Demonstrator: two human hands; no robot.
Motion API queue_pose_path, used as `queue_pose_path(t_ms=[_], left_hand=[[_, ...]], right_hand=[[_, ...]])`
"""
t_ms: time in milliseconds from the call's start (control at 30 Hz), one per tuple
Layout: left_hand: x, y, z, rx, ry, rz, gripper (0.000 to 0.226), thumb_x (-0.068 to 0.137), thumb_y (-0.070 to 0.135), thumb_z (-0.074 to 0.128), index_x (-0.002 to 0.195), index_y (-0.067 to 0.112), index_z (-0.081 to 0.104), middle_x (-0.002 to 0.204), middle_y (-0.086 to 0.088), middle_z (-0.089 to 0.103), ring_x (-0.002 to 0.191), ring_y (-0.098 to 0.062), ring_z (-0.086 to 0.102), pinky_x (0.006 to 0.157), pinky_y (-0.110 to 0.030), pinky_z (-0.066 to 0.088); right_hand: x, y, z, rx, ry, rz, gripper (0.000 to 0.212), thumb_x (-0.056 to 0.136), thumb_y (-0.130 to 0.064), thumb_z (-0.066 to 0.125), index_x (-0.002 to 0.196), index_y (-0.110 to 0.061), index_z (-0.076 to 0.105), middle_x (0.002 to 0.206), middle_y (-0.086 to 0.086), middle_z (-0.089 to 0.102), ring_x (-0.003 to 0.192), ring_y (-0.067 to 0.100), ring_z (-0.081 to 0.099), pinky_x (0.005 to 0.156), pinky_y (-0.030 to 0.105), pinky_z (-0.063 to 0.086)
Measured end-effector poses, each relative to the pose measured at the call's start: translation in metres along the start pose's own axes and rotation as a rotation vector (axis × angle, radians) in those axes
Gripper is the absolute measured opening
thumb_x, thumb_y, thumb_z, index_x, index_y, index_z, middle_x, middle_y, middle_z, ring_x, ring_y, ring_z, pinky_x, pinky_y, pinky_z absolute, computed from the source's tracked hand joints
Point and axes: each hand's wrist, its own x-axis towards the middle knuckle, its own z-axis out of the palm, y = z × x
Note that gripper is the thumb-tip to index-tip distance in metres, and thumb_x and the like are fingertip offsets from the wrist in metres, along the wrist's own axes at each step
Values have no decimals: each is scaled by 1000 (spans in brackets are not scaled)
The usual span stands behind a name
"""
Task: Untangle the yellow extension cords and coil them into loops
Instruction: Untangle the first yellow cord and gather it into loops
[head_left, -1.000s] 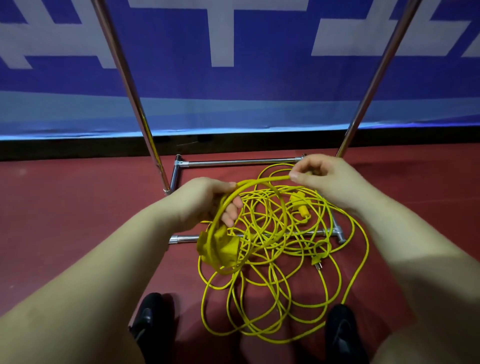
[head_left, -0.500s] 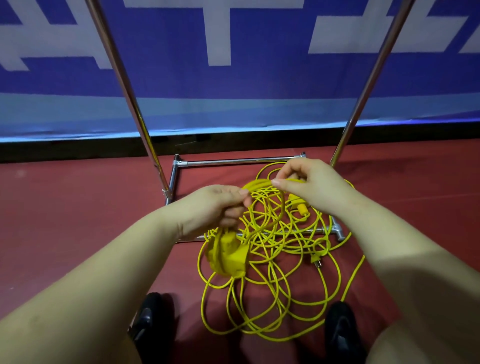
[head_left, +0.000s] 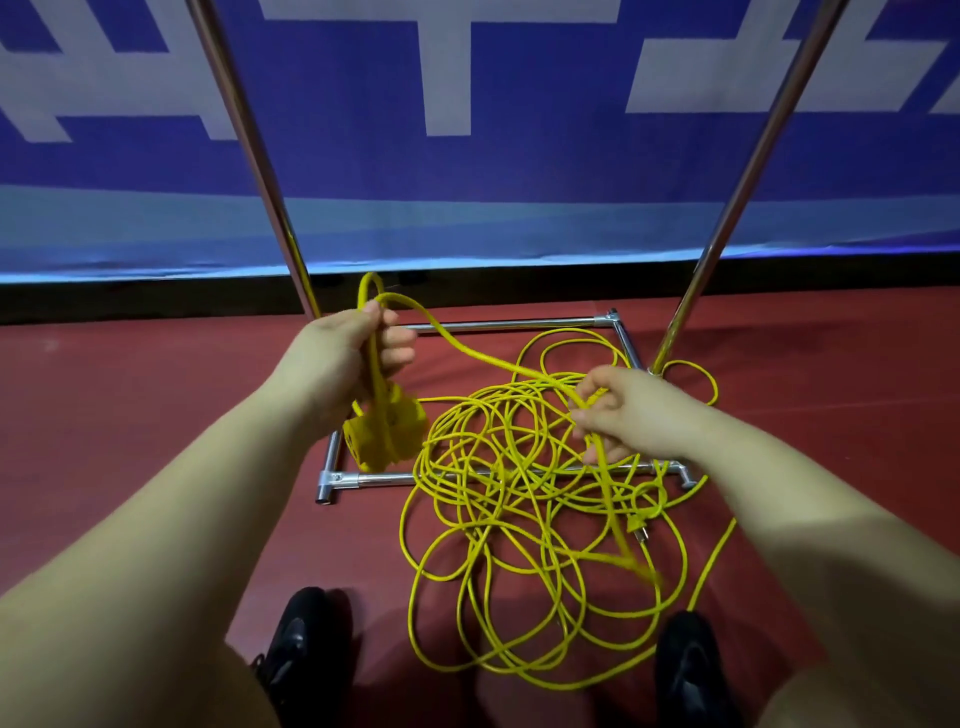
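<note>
Moved apart since earlier: left hand (head_left: 347, 347) raised, gripping cord and hanging socket block (head_left: 384, 435); right hand (head_left: 631, 410) pinching strand. Yellow extension cords (head_left: 524, 519) heaped over rack base (head_left: 483, 475). Risk: knots tightening, snagging.

The hands are drawing apart: the left hand (head_left: 349, 347) is rising up and leftward, gripping a small loop of yellow cord (head_left: 467, 355) with the socket block (head_left: 385, 436) now dangling below it, while the right hand (head_left: 635, 413) is sliding down and rightward along the cord, stretching a span between them.
</note>
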Motion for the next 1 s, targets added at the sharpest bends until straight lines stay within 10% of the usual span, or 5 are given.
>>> queue_pose_path(t_ms=[267, 600, 733, 867, 1000], left_hand=[[-16, -16, 26, 268, -269, -112, 25, 99, 17, 42, 86, 10, 61, 75, -2, 73, 63, -8, 68, 60, -22, 55], [-26, -22, 39, 302, -466, -185, 23, 97, 17, 43, 93, 9, 65, 82, 0, 74, 72, -9, 70, 70, -28, 57], [-30, -20, 42, 343, -556, -198, 22, 97, 13, 42, 90, 7, 61, 76, -1, 73, 66, -9, 68, 64, -24, 57], [-26, -19, 43, 261, -381, -145, 21, 98, 13, 41, 85, 8, 57, 69, 0, 72, 58, -8, 67, 53, -24, 54], [-16, -19, 41, 26, -157, -110, 23, 100, 13, 38, 85, 9, 55, 65, 2, 72, 54, -7, 67, 49, -21, 53]], right_hand=[[-7, -40, 13, 1175, 65, 83, 12, 95, -5, 45, 84, -4, 49, 77, 10, 59, 55, 13, 68, 49, 26, 56], [11, -44, 11, 1357, 298, 57, 17, 95, -6, 46, 80, -1, 50, 84, 13, 56, 75, 17, 61, 45, 24, 54], [12, -47, 9, 1392, 313, 93, 16, 93, -11, 52, 80, -3, 52, 81, 13, 58, 53, 13, 67, 44, 23, 53], [1, -56, 17, 1150, 231, 61, 21, 89, -33, 56, 86, -14, 52, 89, 13, 60, 80, 21, 66, 67, 33, 58], [-8, -50, 48, 101, 127, -8, 43, 68, -57, 70, 86, -21, 53, 78, -4, 61, 71, 11, 60, 66, 28, 49]])
